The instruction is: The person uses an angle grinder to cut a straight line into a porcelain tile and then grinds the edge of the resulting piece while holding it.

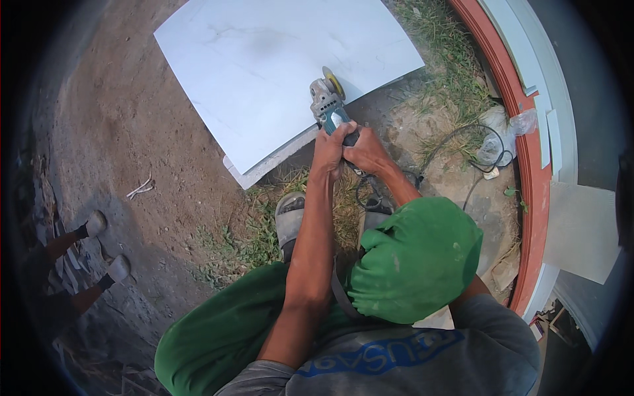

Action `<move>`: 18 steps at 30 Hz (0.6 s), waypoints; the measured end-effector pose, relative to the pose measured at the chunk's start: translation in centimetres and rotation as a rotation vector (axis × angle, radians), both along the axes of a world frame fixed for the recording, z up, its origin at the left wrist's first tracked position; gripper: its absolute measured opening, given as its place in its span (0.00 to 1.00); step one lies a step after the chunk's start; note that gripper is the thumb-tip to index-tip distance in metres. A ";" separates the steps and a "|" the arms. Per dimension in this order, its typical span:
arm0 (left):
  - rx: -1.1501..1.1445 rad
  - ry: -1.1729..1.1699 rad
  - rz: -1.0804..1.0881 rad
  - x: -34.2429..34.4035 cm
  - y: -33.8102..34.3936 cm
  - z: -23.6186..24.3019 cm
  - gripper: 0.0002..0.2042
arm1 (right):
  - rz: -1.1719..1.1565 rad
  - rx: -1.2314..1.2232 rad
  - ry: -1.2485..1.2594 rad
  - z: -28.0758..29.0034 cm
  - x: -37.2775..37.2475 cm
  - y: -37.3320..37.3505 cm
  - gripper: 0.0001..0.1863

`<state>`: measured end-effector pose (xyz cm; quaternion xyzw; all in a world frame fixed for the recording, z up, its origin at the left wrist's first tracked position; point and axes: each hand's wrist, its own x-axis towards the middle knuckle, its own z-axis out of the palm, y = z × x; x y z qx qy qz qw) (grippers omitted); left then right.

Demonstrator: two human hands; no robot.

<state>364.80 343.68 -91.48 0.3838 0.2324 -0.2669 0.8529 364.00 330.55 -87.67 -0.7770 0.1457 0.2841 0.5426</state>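
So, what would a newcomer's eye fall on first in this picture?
Probably the big white slab at upper centre, with an angle grinder and its yellow disc near the slab's lower-right edge. The left hand and right hand both grip the grinder, just off the slab. The bright green trouser knee, lower right of centre, also draws the eye.

A white panel (231,99) lies atop a pale slab (281,163) on dirt ground (119,132), where twigs (140,189), clear plastic (490,146) and black cord (451,134) rest.
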 end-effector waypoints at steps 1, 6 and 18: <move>0.003 -0.003 -0.007 -0.1 0.2 0.3 0.14 | 0.001 0.002 -0.002 0.3 -0.4 0.1 0.24; 0.104 -0.038 -0.028 -3.1 -2.5 4.1 0.16 | -0.145 0.067 -0.127 2.9 -4.4 -1.8 0.20; 0.762 -0.643 -1.150 15.9 -2.7 16.4 0.37 | -0.855 0.083 -0.053 7.9 -10.0 -14.0 0.27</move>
